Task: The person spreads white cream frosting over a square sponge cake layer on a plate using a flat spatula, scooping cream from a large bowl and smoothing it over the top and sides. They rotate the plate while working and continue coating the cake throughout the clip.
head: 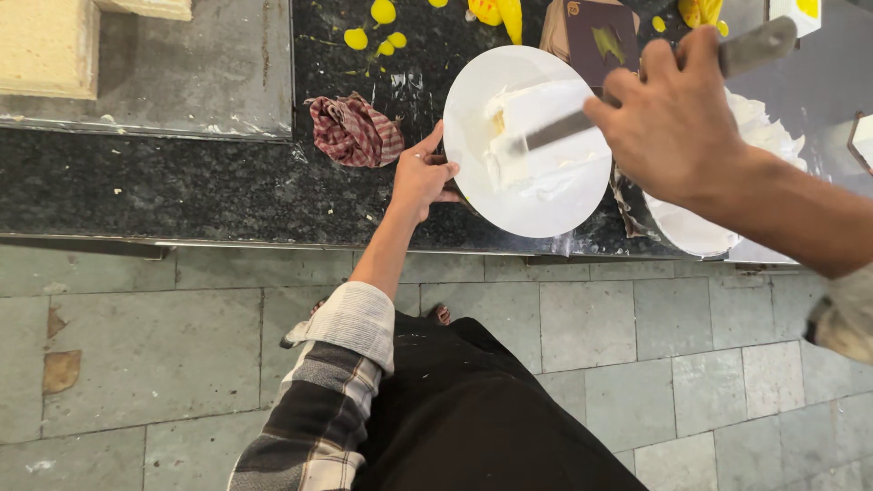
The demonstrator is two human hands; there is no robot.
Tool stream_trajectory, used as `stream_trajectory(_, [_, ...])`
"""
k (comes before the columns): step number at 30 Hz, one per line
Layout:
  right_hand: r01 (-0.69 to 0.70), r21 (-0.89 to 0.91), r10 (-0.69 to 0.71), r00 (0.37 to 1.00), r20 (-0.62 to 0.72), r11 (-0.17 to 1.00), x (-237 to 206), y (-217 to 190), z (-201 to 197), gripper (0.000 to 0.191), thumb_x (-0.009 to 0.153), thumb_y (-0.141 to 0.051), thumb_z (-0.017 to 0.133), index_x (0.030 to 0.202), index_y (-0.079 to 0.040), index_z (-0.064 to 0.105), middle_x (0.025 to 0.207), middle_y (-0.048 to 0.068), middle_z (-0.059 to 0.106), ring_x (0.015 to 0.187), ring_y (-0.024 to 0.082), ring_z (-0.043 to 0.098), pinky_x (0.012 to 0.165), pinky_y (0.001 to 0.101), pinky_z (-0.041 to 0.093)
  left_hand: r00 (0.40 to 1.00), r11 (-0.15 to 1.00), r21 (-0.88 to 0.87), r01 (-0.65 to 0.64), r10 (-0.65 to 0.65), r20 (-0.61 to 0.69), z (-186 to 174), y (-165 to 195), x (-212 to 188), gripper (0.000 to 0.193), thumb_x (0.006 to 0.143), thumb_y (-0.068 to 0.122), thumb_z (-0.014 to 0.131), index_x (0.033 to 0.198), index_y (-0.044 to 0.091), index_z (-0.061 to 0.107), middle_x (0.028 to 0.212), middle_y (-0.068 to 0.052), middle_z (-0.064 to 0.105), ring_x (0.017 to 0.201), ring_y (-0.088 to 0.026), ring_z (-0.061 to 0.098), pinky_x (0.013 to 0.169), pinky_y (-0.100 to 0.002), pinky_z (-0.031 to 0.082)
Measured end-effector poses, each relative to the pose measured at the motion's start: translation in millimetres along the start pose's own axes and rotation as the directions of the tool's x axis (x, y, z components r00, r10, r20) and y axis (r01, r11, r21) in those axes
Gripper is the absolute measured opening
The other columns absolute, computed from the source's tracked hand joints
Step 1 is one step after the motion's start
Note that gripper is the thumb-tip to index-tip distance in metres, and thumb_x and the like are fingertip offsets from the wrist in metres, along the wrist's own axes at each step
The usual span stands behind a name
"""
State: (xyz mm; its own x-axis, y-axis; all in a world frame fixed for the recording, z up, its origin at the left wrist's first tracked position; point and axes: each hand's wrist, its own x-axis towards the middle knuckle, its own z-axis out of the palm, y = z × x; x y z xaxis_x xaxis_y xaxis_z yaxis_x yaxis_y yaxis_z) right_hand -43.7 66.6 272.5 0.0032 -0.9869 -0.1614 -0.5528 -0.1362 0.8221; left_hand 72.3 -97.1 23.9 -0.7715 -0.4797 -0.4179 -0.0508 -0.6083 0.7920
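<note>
A white round board (546, 205) lies on the dark stone counter (182, 182) with a small block of cake (536, 127) covered in white cream on it. My left hand (421, 177) grips the board's left edge. My right hand (673, 118) holds a long metal spatula (556, 132) by its grey handle, and the blade rests flat on the cream on top of the cake.
A red checked cloth (355, 132) lies left of the board. Yellow cream blobs (382, 27) dot the counter behind it. A bowl of white cream (727, 218) sits to the right. A sponge slab (50, 45) lies far left. Grey floor tiles (591, 318) run below.
</note>
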Motion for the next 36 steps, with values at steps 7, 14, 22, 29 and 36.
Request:
stream_trajectory(7, [0.063, -0.036, -0.067, 0.989, -0.130, 0.997, -12.1, 1.4, -3.7, 0.031, 0.091, -0.025, 0.066, 0.120, -0.024, 0.078, 0.098, -0.006, 0.067, 0.095, 0.019, 0.056, 0.097, 0.0433, 0.033, 1.000, 1.000, 0.026, 0.013, -0.013, -0.012, -0.6, -0.6, 0.1, 0.075, 0.089, -0.009, 0.062, 0.152, 0.028, 0.047, 0.110, -0.010, 0.072, 0.090, -0.021, 0.075, 0.072, -0.044, 0.071])
stream_trajectory(14, [0.113, -0.077, -0.123, 0.984, -0.129, 0.991, -14.2, -2.5, -27.8, 0.030, 0.088, -0.028, 0.069, 0.116, -0.020, 0.079, 0.086, -0.006, 0.063, 0.085, 0.018, 0.054, 0.089, 0.0415, 0.034, 1.000, 1.000, 0.021, -0.013, 0.013, 0.014, -1.8, -1.4, 1.5, 0.076, 0.089, -0.010, 0.062, 0.154, 0.026, 0.044, 0.111, -0.010, 0.071, 0.090, -0.021, 0.075, 0.072, -0.044, 0.070])
stream_trajectory(22, [0.059, -0.099, -0.072, 0.989, -0.129, 0.993, 6.6, 7.6, 4.7, 0.031, 0.091, -0.028, 0.066, 0.120, -0.026, 0.076, 0.105, -0.006, 0.068, 0.105, 0.022, 0.059, 0.099, 0.0462, 0.035, 1.000, 0.999, -0.040, -0.002, 0.002, 0.010, -1.4, -4.8, 2.2, 0.075, 0.090, -0.011, 0.059, 0.153, 0.025, 0.045, 0.111, -0.011, 0.072, 0.091, -0.021, 0.075, 0.075, -0.045, 0.072])
stream_trajectory(29, [0.166, -0.043, -0.170, 0.981, -0.096, 0.985, -12.7, 3.5, -19.2, 0.035, 0.091, -0.027, 0.069, 0.122, -0.018, 0.081, 0.091, -0.004, 0.068, 0.089, 0.021, 0.058, 0.090, 0.0438, 0.034, 1.000, 0.999, -0.052, -0.005, 0.006, 0.022, -1.4, -6.7, 2.9, 0.074, 0.091, -0.010, 0.059, 0.154, 0.025, 0.043, 0.110, -0.011, 0.070, 0.090, -0.022, 0.074, 0.074, -0.045, 0.071])
stream_trajectory(36, [0.067, -0.127, -0.090, 0.980, -0.180, 0.990, 24.4, 12.5, 25.6, 0.019, 0.094, -0.027, 0.068, 0.110, -0.025, 0.078, 0.091, -0.005, 0.067, 0.092, 0.012, 0.062, 0.082, 0.0358, 0.042, 1.000, 1.000, -0.014, 0.010, -0.010, -0.002, -0.7, -9.0, 2.8, 0.075, 0.090, -0.011, 0.060, 0.153, 0.026, 0.045, 0.111, -0.010, 0.072, 0.091, -0.021, 0.075, 0.075, -0.044, 0.072])
